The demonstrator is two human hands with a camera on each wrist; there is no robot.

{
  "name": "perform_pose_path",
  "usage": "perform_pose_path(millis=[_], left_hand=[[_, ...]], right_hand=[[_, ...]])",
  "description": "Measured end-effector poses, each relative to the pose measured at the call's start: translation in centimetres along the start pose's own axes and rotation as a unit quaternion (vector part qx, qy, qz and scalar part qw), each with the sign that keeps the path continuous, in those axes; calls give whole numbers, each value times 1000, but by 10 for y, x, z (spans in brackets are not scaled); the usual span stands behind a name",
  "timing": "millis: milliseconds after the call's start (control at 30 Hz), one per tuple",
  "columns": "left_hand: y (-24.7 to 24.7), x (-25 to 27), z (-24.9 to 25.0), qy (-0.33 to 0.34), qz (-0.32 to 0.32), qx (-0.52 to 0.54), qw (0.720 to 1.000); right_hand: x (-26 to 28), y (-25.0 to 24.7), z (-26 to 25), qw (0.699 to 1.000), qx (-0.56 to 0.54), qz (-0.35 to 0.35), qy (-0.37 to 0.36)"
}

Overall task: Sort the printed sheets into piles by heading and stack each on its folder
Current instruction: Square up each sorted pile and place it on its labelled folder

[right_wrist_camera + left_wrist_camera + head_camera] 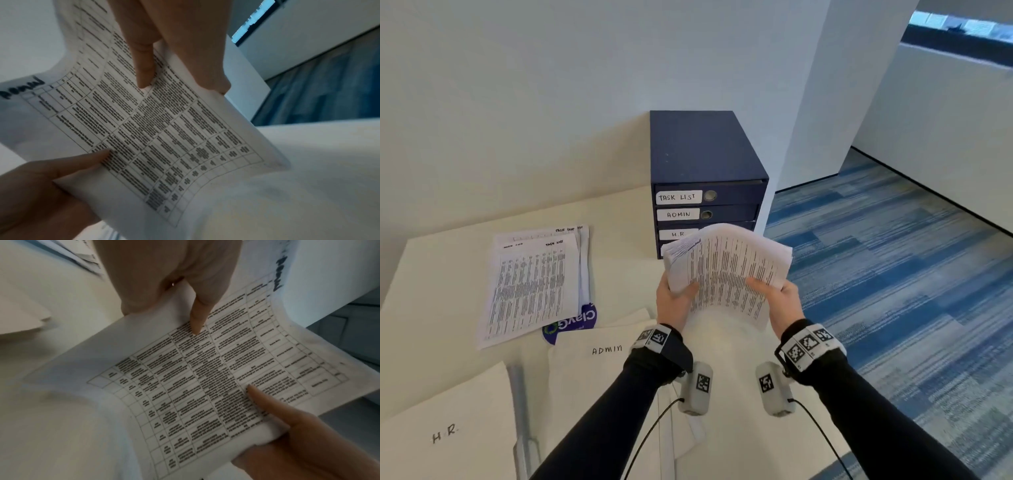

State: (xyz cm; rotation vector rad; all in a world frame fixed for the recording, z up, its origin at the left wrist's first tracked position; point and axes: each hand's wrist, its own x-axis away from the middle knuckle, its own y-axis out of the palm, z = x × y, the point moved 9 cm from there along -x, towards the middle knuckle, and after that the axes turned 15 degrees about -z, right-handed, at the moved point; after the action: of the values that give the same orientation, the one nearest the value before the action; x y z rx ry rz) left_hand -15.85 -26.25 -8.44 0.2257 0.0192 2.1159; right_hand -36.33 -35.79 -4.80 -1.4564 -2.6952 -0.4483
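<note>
With my left hand (674, 301) and right hand (782, 299) both gripping the thick sheaf of white printed table sheets (726, 270) above the counter's right edge, I judged it best to read the top heading before peeling one sheet.

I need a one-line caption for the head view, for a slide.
Both hands, left and right, hold a stack of sheets above the table, with ADMIN and H.R. folders nearby.

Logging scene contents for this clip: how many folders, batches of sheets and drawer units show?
Folders with a readable name: 2, ADMIN folder, H.R. folder
Batches of printed sheets: 2, desk pile, sheaf held by left hand and right hand
Drawer units: 1, blue drawer unit
Total: 5
</note>
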Motion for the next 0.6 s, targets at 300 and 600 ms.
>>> perform_pose_path(millis=[300, 600], left_hand=[[1, -15, -41, -83, -39, -43, 995], [-29, 17, -51, -116, -55, -2, 992]], right_hand=[[-18, -19, 62, 994, 73, 52, 61], [-9, 2, 54, 962, 255, -59, 74]])
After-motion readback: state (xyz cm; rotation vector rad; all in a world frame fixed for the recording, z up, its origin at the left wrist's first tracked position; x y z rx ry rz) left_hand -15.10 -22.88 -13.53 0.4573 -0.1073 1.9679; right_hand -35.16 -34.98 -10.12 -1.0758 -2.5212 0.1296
